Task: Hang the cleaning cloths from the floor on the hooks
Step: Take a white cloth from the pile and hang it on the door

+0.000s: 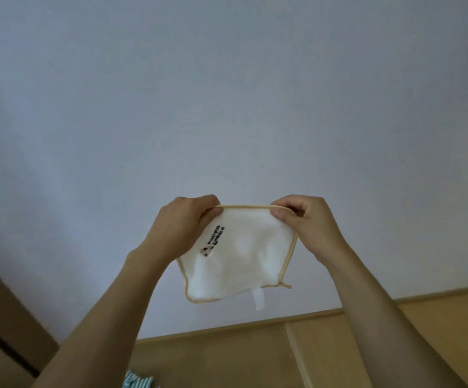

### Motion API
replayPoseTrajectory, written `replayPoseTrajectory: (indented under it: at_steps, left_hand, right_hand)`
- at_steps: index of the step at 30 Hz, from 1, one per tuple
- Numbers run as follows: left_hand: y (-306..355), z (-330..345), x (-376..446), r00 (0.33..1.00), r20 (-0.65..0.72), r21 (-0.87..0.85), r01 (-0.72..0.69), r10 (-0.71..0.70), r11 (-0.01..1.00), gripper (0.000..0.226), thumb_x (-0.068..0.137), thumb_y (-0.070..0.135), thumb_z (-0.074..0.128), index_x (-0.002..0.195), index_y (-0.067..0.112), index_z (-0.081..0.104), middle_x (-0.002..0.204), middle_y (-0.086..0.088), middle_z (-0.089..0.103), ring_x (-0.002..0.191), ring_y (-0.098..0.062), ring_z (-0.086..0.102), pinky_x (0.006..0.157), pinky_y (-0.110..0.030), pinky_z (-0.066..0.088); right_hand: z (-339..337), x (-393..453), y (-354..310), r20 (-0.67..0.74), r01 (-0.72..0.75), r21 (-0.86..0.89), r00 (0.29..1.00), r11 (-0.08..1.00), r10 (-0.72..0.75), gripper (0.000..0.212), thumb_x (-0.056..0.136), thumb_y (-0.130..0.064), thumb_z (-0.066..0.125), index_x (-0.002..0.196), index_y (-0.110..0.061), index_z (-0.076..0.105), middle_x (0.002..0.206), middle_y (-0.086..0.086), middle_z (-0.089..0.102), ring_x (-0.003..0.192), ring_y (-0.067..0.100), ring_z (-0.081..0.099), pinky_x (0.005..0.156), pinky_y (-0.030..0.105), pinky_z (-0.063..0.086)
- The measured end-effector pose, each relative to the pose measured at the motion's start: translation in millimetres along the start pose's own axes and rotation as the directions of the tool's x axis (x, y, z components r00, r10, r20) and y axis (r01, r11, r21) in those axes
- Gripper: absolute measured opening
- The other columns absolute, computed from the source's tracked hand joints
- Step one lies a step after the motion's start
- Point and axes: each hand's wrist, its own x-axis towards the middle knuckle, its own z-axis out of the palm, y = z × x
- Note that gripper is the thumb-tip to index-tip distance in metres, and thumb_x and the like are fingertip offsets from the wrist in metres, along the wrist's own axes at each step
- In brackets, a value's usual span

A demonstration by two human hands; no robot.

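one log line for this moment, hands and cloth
left hand: pinches top corner | right hand: pinches top corner | white cloth: spread before wall | hooks: not in view

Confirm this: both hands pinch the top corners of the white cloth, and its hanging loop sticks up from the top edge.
Not quite. In the head view both hands, left hand and right hand, do pinch the white cloth's top corners, but the hanging loop dangles from the bottom edge.

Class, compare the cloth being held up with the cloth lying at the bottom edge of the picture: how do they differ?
The white cloth has a beige border; the striped cloth is teal-and-white. The left hand and right hand pinch the white cloth's top corners; the striped cloth lies low, untouched and mostly cropped.
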Motion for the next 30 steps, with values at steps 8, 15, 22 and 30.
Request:
replayPoseTrajectory:
  at_steps: [8, 15, 22, 30]
  left_hand:
    - [158, 114, 93, 0.976, 0.104, -0.218, -0.167, 0.193, 0.961, 0.021, 0.1, 0.038, 0.044, 0.081, 0.036, 0.052, 0.066, 0.011, 0.059, 0.067, -0.009, 0.057, 0.063, -0.034, 0.048]
    - [277, 204, 147, 0.936, 0.141, -0.425, -0.237, 0.322, 0.874, 0.016, 0.097, 0.04, 0.053, 0.088, 0.031, 0.062, 0.073, 0.012, 0.065, 0.068, -0.006, 0.061, 0.065, -0.038, 0.053]
    - [391, 269, 200, 0.806, 0.103, -0.62, -0.407, 0.583, 0.671, 0.019, 0.092, 0.049, 0.056, 0.1, 0.032, 0.058, 0.088, 0.017, 0.066, 0.081, -0.001, 0.062, 0.074, -0.033, 0.053]
    - [497, 345, 281, 0.713, -0.004, -0.704, -0.5, 0.701, 0.505, 0.008, 0.092, 0.034, 0.06, 0.086, 0.03, 0.058, 0.074, 0.011, 0.062, 0.071, -0.004, 0.06, 0.066, -0.038, 0.053]
  right_hand:
    - [-199, -56, 72, -0.253, -0.131, 0.089, 0.956, 0.987, 0.15, 0.021, 0.081, -0.002, 0.072, 0.091, -0.02, 0.076, 0.087, 0.0, 0.075, 0.082, 0.013, 0.071, 0.07, 0.016, 0.051]
    - [-327, -74, 101, -0.438, -0.147, 0.017, 0.888, 0.989, 0.14, 0.017, 0.078, -0.012, 0.077, 0.092, -0.022, 0.074, 0.078, 0.002, 0.075, 0.079, 0.016, 0.071, 0.071, 0.023, 0.053]
    - [-409, -74, 123, -0.431, -0.236, -0.13, 0.888, 0.963, 0.159, 0.021, 0.078, -0.012, 0.077, 0.094, -0.024, 0.069, 0.076, -0.003, 0.075, 0.074, 0.008, 0.069, 0.067, 0.016, 0.048]
    - [-497, -80, 173, -0.558, -0.374, -0.182, 0.801, 0.909, 0.217, 0.023, 0.077, -0.013, 0.078, 0.097, -0.02, 0.071, 0.088, 0.001, 0.072, 0.085, 0.025, 0.068, 0.08, 0.036, 0.056]
